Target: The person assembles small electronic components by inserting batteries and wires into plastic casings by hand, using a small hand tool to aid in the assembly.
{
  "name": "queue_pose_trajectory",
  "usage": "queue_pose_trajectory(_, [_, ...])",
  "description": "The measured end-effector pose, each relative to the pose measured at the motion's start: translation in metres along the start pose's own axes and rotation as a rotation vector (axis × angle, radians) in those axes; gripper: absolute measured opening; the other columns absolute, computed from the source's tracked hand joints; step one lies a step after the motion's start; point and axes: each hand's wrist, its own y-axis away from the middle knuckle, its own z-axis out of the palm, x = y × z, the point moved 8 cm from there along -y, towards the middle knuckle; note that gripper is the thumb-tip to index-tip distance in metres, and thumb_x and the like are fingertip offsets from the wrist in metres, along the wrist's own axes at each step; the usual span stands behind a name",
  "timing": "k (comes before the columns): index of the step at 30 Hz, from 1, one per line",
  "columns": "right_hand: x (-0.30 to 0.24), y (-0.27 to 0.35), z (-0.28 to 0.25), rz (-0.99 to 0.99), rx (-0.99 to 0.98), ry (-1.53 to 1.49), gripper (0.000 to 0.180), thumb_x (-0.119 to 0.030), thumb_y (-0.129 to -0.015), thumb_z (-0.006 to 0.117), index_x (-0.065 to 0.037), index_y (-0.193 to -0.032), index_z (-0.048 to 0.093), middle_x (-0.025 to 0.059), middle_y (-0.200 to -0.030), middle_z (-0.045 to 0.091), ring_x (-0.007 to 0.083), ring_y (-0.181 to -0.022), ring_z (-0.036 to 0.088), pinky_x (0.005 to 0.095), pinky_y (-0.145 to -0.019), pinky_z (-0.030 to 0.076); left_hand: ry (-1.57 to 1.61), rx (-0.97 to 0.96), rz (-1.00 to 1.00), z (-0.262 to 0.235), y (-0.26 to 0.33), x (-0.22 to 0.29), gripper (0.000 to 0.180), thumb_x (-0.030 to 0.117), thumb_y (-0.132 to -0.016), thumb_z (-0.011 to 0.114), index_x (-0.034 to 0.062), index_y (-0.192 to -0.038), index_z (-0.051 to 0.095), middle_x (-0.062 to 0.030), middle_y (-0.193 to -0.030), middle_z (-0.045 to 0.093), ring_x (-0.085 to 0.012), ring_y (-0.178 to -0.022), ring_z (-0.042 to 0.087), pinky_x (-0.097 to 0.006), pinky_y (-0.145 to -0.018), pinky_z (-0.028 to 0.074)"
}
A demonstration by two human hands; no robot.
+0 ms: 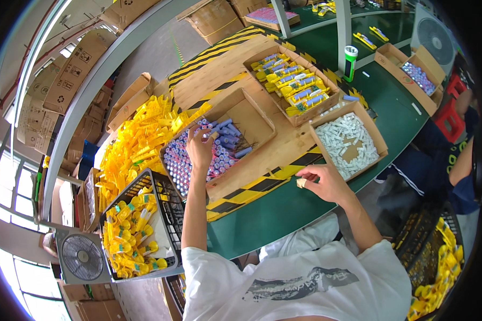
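My left hand (200, 150) reaches into a cardboard tray (260, 109) of purple cylindrical battery cells (226, 134). Its fingers are bent and apart, touching the cells; a beige wrap circles one finger. Many cells stand on end with pinkish tops, while others lie loose beside dark wires. My right hand (324, 183) hovers over the table's near edge with curled fingers and the thumb drawn in, a beige wrap near its tip. Whatever may be between those fingertips cannot be made out. Close by it is a cardboard box (381, 140) of small white parts (345, 140).
A heap of yellow plastic parts (139, 139) rises left of the tray, behind a black crate (172, 214) of yellow pieces. Farther back, a box (334, 95) holds yellow housings with cells. A green-and-white flashlight (350, 63) stands near a post. Someone sits at the right.
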Motion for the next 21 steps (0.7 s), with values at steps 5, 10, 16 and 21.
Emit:
queue_pose_trajectory(5, [0.008,0.006,-0.001,0.047,-0.006,-0.044,0.02,-0.011,-0.094,0.077,0.002,-0.109,0.077,0.0099,-0.093,0.079,0.0157,-0.084,0.076,0.0302,-0.078,0.059,0.118,0.148,-0.068,-0.051,0.03,0.028,0.022,0.011,-0.088,0.086,0.0026,-0.108,0.08,-0.0118,-0.105,0.075,-0.0211,-0.074,0.073,-0.034,-0.07,0.057])
queue_pose_trajectory(10, [0.039,0.012,0.047,0.258,-0.116,-0.588,0.034,-0.027,-0.106,0.067,0.002,-0.121,0.074,0.0116,-0.102,0.078,0.0159,-0.087,0.075,0.0284,-0.079,0.059,0.087,0.223,0.315,-0.057,0.136,0.151,0.027,0.0,-0.077,0.09,0.0042,-0.099,0.075,-0.0105,-0.107,0.077,-0.0271,-0.09,0.075,-0.036,-0.075,0.062])
queue_pose_trajectory(16, [0.042,0.021,0.138,0.303,-0.249,-0.899,0.045,-0.04,-0.111,0.062,0.002,-0.127,0.072,0.0124,-0.108,0.078,0.0158,-0.095,0.074,0.0277,-0.078,0.06,0.152,-0.172,0.483,-0.024,0.256,0.19,0.043,0.006,-0.08,0.072,-0.0022,-0.123,0.071,-0.0187,-0.122,0.066,-0.0339,-0.112,0.072,-0.041,-0.085,0.065])
queue_pose_trajectory(21, [0.047,0.025,0.166,0.331,-0.273,-0.89,0.042,-0.034,-0.111,0.064,0.002,-0.131,0.07,0.0132,-0.111,0.078,0.0163,-0.099,0.075,0.0272,-0.085,0.061,-0.018,-0.305,0.407,-0.101,0.247,0.167,0.046,0.009,-0.085,0.076,0.0035,-0.13,0.071,-0.0112,-0.114,0.07,-0.0277,-0.105,0.072,-0.042,-0.094,0.058])
